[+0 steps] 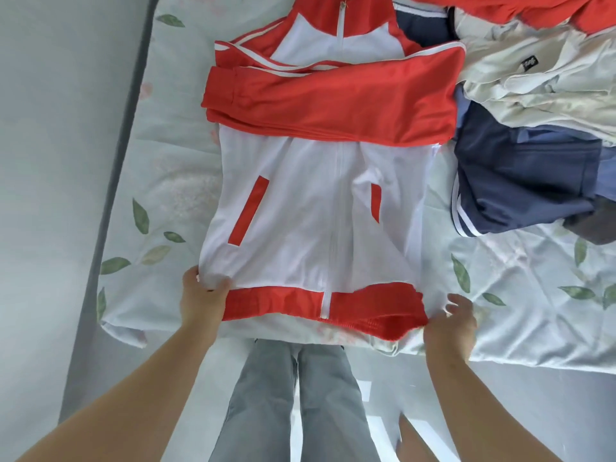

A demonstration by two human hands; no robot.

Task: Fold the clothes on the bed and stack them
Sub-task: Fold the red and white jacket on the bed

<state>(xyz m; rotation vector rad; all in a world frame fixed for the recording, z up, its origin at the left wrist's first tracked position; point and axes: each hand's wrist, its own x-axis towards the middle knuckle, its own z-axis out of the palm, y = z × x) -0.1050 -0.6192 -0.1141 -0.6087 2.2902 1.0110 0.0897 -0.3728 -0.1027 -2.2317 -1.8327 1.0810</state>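
A red and white zip jacket (310,208) lies front up on the bed, collar away from me. Its red sleeves are folded flat across the chest. My left hand (201,298) pinches the jacket's lower left corner at the red hem band. At the lower right corner, my right hand (450,323) grips the hem, which is lifted and rumpled there. A heap of unfolded clothes lies to the right: navy garments (520,181), cream and white garments (550,81) and a red garment (520,8).
The bed (166,155) has a pale sheet printed with green leaves; its near edge runs just under the jacket's hem. A grey wall or panel (66,161) borders the bed on the left. My legs in grey jeans (293,401) stand against the bed edge.
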